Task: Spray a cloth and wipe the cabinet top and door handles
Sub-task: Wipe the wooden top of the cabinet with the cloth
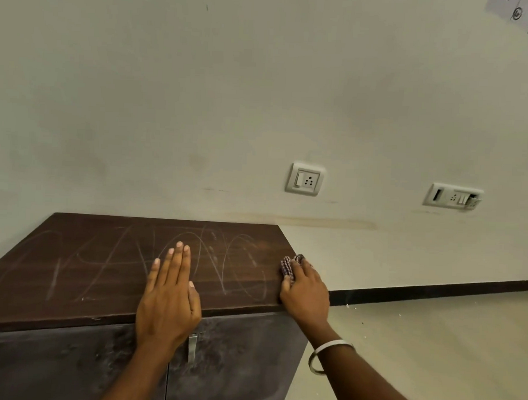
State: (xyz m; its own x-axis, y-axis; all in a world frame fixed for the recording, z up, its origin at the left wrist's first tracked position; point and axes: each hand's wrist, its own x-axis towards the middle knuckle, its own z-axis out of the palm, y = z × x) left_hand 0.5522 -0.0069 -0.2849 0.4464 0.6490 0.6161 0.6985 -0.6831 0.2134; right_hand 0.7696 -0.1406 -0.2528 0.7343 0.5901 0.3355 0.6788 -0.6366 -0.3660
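A low cabinet stands against the wall; its dark brown top (96, 271) shows pale curved streaks. My left hand (169, 298) lies flat on the top near the front edge, fingers straight. At the top's right edge my right hand (305, 289) grips a bunched checked cloth (288, 266), which pokes out past the fingers. Below, the dusty grey doors (240, 356) carry a metal handle (192, 346), partly hidden by my left wrist. No spray bottle is in view.
A pale wall rises behind the cabinet with two socket plates (305, 179), (452, 196) to the right. A black skirting strip (434, 290) runs along the tiled floor (432, 343) right of the cabinet. A bangle circles my right wrist.
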